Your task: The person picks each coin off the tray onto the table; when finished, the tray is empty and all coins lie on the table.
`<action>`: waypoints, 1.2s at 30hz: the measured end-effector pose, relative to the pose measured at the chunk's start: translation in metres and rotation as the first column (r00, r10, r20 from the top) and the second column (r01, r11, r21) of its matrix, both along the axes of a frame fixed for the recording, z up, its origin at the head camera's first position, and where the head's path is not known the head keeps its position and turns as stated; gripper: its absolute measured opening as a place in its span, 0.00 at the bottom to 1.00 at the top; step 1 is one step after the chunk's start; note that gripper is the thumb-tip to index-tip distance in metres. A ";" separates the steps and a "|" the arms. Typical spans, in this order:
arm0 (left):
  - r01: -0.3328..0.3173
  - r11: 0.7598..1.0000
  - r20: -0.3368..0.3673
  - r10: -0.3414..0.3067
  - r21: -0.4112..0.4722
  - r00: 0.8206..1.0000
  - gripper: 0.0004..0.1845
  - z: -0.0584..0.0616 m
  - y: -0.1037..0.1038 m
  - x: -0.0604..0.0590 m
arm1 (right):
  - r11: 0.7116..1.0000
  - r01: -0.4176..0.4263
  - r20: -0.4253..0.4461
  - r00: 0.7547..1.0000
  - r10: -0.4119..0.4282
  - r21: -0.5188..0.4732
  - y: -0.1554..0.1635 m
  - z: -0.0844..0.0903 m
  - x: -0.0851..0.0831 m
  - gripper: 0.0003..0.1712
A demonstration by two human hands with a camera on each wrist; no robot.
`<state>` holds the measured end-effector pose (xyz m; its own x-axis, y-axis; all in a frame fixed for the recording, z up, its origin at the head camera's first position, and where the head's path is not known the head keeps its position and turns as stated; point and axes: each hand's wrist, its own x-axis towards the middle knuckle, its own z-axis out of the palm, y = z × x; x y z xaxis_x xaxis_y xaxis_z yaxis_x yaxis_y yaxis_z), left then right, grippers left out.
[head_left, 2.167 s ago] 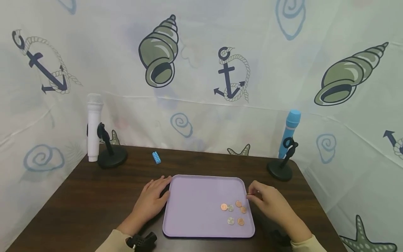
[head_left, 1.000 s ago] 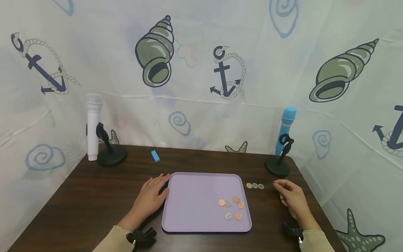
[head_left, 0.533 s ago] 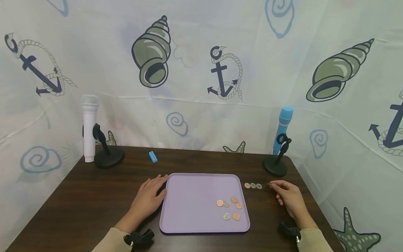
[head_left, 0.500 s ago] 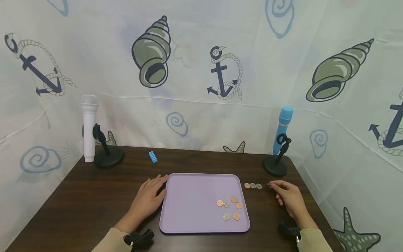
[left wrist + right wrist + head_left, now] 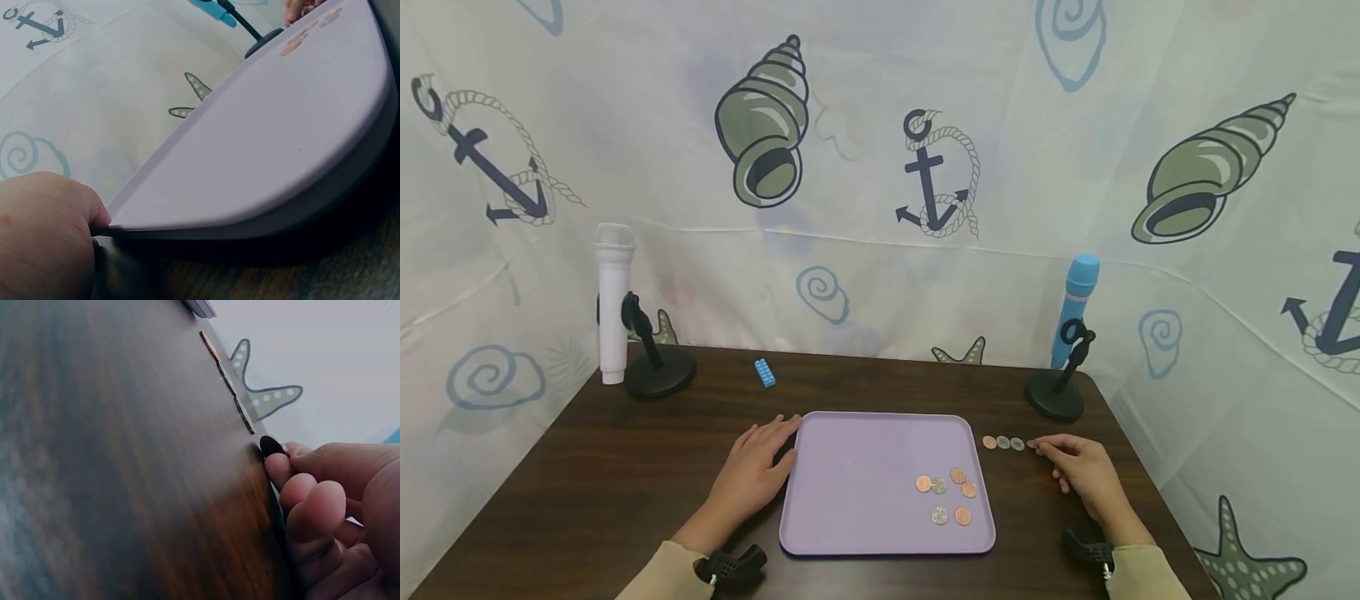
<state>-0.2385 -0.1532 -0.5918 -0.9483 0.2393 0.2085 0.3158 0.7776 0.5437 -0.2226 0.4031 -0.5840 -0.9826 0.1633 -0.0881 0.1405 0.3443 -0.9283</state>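
My right hand (image 5: 1084,468) pinches a small coin (image 5: 272,446) between thumb and index finger, low over the table at the right end of a short row. That row has a copper coin (image 5: 989,442) nearest the tray, then two silver coins (image 5: 1003,442). In the right wrist view the pinched coin is tilted, a little apart from the row. My left hand (image 5: 758,471) lies with fingers extended against the left edge of the lilac tray (image 5: 850,500), touching its far left corner. Several copper and silver coins (image 5: 939,515) lie on the tray's right half.
A blue toy brick (image 5: 764,373) lies behind the tray. At the back left a white microphone (image 5: 613,304) leans on a black stand (image 5: 660,372); at the back right a blue microphone (image 5: 1075,308) has another stand (image 5: 1055,395). A patterned cloth hangs behind the dark wooden table (image 5: 587,467).
My right hand went from the tray's right edge out to the right, revealing the coin row, then came back left and lower with the pinched coin. The left hand stayed on the tray.
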 end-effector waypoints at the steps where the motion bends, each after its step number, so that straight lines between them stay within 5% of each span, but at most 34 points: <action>1: 0.000 1.000 -0.001 0.000 -0.001 1.000 0.30 0.000 0.000 0.000 | 1.000 -0.002 0.001 1.000 0.002 0.005 -0.001 0.000 0.000 0.20; 20: 0.000 1.000 -0.016 0.000 0.000 1.000 0.30 0.001 -0.006 0.001 | 0.993 -0.037 0.016 0.999 0.035 0.114 -0.009 0.001 -0.001 0.21; 28: -0.004 1.000 -0.013 0.004 0.003 1.000 0.30 0.001 -0.008 0.002 | 1.000 -0.016 -0.022 1.000 0.017 0.022 -0.006 -0.003 -0.003 0.22; 36: 0.008 1.000 -0.029 -0.008 0.004 1.000 0.30 -0.001 -0.002 0.002 | 0.999 0.000 -0.019 1.000 0.000 0.041 -0.007 -0.001 0.004 0.21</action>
<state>-0.2364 -0.1557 -0.5929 -0.9400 0.2459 0.2366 0.3375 0.7726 0.5377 -0.2187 0.3960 -0.5845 -0.9841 0.1663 -0.0623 0.1226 0.3823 -0.9158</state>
